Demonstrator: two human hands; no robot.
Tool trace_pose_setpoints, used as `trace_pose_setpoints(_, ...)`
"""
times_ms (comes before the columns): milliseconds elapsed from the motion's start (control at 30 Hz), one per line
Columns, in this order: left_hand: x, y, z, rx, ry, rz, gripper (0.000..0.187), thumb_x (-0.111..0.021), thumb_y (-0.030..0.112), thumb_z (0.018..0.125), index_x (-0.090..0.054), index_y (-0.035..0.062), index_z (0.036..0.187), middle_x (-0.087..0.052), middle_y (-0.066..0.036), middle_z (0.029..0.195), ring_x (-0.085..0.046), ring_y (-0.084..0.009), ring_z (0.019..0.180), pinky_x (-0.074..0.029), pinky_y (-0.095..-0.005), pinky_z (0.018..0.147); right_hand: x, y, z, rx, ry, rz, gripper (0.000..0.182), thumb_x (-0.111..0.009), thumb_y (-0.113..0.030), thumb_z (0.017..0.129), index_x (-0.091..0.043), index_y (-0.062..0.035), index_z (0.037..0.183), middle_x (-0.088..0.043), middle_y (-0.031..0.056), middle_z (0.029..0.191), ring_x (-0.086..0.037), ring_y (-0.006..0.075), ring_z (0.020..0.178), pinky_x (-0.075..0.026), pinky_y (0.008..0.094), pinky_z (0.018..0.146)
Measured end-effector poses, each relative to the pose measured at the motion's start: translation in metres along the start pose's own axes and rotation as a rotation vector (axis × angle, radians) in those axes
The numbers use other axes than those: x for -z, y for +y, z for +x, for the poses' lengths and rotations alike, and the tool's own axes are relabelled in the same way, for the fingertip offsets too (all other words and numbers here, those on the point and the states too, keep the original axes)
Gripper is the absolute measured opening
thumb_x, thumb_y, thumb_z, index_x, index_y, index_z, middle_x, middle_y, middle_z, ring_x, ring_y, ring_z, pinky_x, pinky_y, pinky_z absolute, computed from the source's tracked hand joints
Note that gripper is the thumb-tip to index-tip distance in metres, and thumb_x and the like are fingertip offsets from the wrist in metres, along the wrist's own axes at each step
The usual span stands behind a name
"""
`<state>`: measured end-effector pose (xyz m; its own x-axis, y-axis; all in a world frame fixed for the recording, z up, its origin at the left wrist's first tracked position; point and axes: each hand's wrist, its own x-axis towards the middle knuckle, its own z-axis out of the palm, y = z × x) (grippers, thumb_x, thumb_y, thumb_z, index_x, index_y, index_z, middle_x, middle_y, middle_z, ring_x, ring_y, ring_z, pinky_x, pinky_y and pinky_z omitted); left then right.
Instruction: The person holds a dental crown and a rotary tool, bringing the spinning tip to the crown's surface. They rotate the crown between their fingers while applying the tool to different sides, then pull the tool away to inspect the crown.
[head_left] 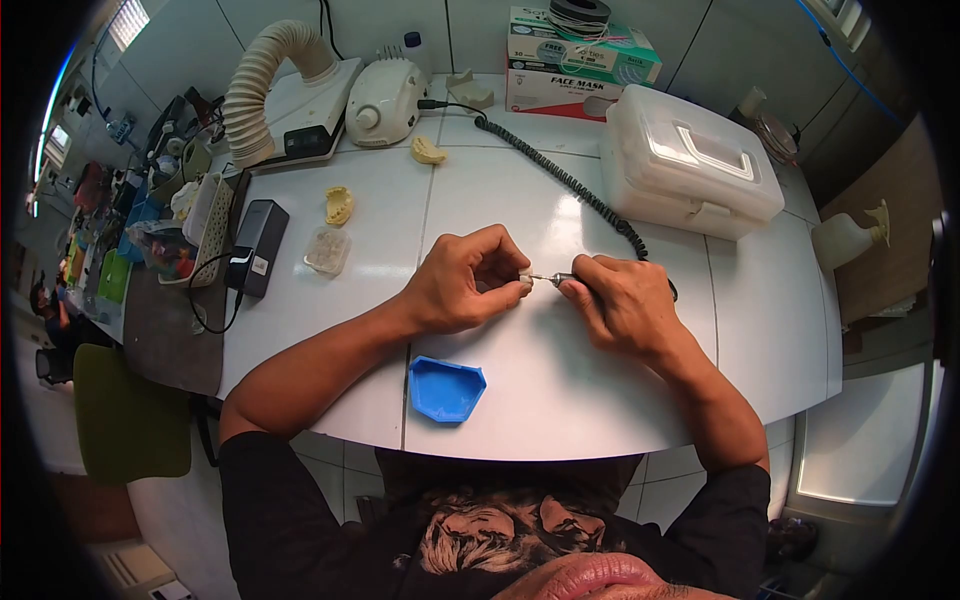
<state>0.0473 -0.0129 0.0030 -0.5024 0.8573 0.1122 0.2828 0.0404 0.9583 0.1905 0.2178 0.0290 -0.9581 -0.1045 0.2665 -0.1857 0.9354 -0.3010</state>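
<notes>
My left hand (468, 280) pinches a small pale piece (525, 276) between thumb and fingertips above the white tabletop. My right hand (625, 305) is wrapped round a rotary handpiece (563, 280), whose thin bit points left and reaches the small piece; whether they touch is hard to tell. A black coiled cord (560, 175) runs from a white control unit (385, 103) down to beside my right hand. In front of my left forearm, nearer my body, lies a blue tray-like mould (446, 390).
Two yellowish dental casts (339, 205) and a small clear box (327, 250) lie to the left, near a black power box (257, 248). A hose unit (300, 110) stands at the back left. A white case (692, 165) and mask boxes (575, 65) stand at the back right.
</notes>
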Motion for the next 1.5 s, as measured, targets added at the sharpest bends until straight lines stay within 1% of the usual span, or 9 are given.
trace_pose_setpoints(233,0.0003,0.0007,-0.0004,0.021,-0.002,-0.023,0.02,-0.076,0.0,0.096,-0.064,-0.0048,0.112,-0.08,-0.014,0.103,-0.078,-0.0158,0.099,-0.065,-0.0327,0.094,0.0006,0.001,-0.0002,0.015,-0.001,0.008,0.033,-0.065,-0.035,0.106,-0.065,-0.0077,0.087,-0.068,0.0114,0.074,-0.067,0.0371,0.064,-0.05,0.0488,0.058)
trace_pose_setpoints(333,-0.0004,0.0014,-0.0004,-0.003,0.009,0.002,0.019,-0.076,0.0,0.096,-0.064,-0.0048,0.111,-0.08,-0.013,0.103,-0.078,-0.0157,0.099,-0.065,-0.0326,0.093,0.0012,0.0003,-0.0006,0.014,-0.013,-0.003,0.033,-0.065,-0.035,0.106,-0.065,-0.0076,0.086,-0.068,0.0115,0.074,-0.067,0.0371,0.063,-0.05,0.049,0.058)
trace_pose_setpoints(433,-0.0011,0.001,-0.0003,0.018,0.01,0.011,0.019,-0.076,-0.001,0.097,-0.064,-0.0048,0.111,-0.08,-0.013,0.103,-0.078,-0.0156,0.099,-0.065,-0.0327,0.093,-0.0005,-0.0004,-0.0002,0.001,0.014,0.0,0.033,-0.065,-0.035,0.106,-0.066,-0.0075,0.086,-0.068,0.0116,0.073,-0.067,0.0372,0.063,-0.05,0.049,0.058)
trace_pose_setpoints(633,0.0,-0.0009,-0.0002,0.002,0.003,0.01,0.019,-0.075,-0.001,0.096,-0.064,-0.0049,0.111,-0.08,-0.013,0.103,-0.078,-0.016,0.1,-0.065,-0.0333,0.095,0.0008,-0.0001,-0.0001,0.008,-0.002,0.005,0.034,-0.066,-0.035,0.106,-0.066,-0.0075,0.086,-0.068,0.0119,0.074,-0.067,0.0377,0.063,-0.05,0.049,0.059)
trace_pose_setpoints(1500,-0.0004,0.0008,-0.0001,-0.001,-0.003,0.01,0.021,-0.075,0.0,0.097,-0.065,-0.0055,0.115,-0.08,-0.013,0.104,-0.078,-0.0153,0.099,-0.064,-0.0329,0.095,0.0012,0.0011,-0.0001,0.008,-0.024,-0.011,0.035,-0.065,-0.036,0.106,-0.067,-0.0079,0.086,-0.068,0.0116,0.073,-0.067,0.037,0.062,-0.05,0.0488,0.057)
